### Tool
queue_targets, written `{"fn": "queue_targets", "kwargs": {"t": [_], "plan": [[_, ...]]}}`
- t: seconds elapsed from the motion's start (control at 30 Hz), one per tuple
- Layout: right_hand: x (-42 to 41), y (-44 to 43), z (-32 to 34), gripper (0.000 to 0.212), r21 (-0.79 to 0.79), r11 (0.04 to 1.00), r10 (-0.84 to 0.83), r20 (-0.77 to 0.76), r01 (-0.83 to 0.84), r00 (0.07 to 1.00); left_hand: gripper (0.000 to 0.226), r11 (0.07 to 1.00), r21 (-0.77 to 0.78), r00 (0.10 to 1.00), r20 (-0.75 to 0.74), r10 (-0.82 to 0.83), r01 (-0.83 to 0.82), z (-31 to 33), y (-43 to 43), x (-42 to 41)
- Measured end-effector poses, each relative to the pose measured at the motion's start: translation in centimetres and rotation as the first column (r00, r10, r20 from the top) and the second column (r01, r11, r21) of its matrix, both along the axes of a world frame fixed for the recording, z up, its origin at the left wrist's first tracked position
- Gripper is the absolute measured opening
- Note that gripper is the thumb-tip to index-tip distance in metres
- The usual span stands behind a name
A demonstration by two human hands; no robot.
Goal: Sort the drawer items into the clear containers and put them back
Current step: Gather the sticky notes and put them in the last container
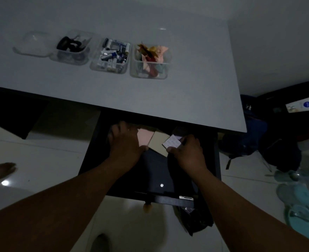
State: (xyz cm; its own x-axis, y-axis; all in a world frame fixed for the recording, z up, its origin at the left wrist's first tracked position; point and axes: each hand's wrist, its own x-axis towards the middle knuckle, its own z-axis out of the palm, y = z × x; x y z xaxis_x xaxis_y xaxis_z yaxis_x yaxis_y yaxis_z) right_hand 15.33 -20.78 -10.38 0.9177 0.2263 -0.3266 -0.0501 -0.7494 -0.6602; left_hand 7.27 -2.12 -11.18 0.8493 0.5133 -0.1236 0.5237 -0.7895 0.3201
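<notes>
Both hands are inside the open dark drawer (pixel 216 160) under the white table. My left hand (pixel 125 142) lies on a pink paper square (pixel 145 138), thumb at its lower corner. A beige paper square (pixel 158 142) lies beside it. My right hand (pixel 188 151) pinches a small white patterned card (pixel 171 143) between thumb and fingers. On the table stand three clear containers: one with black clips (pixel 71 47), one with batteries (pixel 111 55), one with coloured folded papers (pixel 151 60).
An empty clear lid or container (pixel 32 43) lies at the table's left. Dark bags (pixel 259 140) sit on the floor to the right, with teal sandals (pixel 299 206) nearer me. A foot (pixel 2 170) shows at the left. The scene is dim.
</notes>
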Motion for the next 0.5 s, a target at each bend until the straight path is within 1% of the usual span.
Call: {"fn": "queue_targets", "kwargs": {"t": [0.03,0.07,0.1,0.13,0.2,0.27,0.3,0.33,0.37,0.4,0.43,0.47,0.5], "plan": [[-0.1,-0.1,0.2,0.045,0.060,0.998,-0.017,-0.030,0.019,0.999,0.069,1.000,-0.014,1.000,-0.013,-0.007,0.007,0.2,0.1,-0.3],[-0.2,-0.2,0.2,0.043,0.103,0.994,-0.022,-0.065,0.029,0.998,0.065,0.998,-0.061,1.000,-0.020,-0.009,0.008,0.2,0.2,-0.6],[-0.4,-0.2,0.5,0.043,0.122,0.992,-0.021,-0.089,0.032,0.996,0.061,0.989,-0.149,1.000,-0.014,0.001,-0.003,0.2,0.3,-1.0],[-0.6,-0.2,0.5,0.042,0.110,0.994,-0.009,-0.104,0.021,0.995,0.059,0.968,-0.251,1.000,0.001,0.024,-0.023,0.2,0.6,-1.3],[-0.9,0.1,0.4,0.042,0.089,0.996,0.008,-0.131,0.004,0.991,0.055,0.915,-0.398,0.998,-0.002,0.066,-0.061,0.3,1.0,-1.8],[-1.0,0.5,0.3,0.034,0.082,0.996,-0.013,-0.145,0.025,0.989,0.038,0.865,-0.492,0.995,-0.037,0.097,-0.103,0.3,1.6,-2.0],[-1.1,0.6,0.2,0.028,0.080,0.996,-0.036,-0.168,0.050,0.985,0.027,0.821,-0.553,0.990,-0.064,0.126,-0.140,0.5,1.8,-2.1],[-1.2,0.8,0.1,0.024,0.088,0.993,-0.059,-0.197,0.078,0.979,0.021,0.742,-0.642,0.980,-0.087,0.179,-0.192,0.6,2.0,-2.1],[-1.3,1.0,0.1,0.021,0.117,0.986,-0.086,-0.238,0.117,0.967,0.020,0.620,-0.746,0.963,-0.106,0.249,-0.243,0.8,2.2,-2.2],[-1.5,1.2,0.2,0.019,0.181,0.967,-0.116,-0.300,0.176,0.947,0.020,0.481,-0.832,0.940,-0.130,0.314,-0.276,0.9,2.3,-2.3],[-1.7,1.5,0.5,0.017,0.268,0.932,-0.134,-0.377,0.246,0.916,0.021,0.366,-0.884,0.918,-0.151,0.366,-0.291,1.0,2.3,-2.5],[-2.0,1.8,0.8,0.014,0.352,0.886,-0.122,-0.451,0.302,0.884,0.020,0.294,-0.910,0.902,-0.161,0.401,-0.293,1.1,2.3,-2.6],[-2.4,2.1,1.4,0.011,0.420,0.843,-0.088,-0.508,0.335,0.857,0.018,0.254,-0.923,0.891,-0.161,0.424,-0.288,1.0,2.2,-2.7]]}}
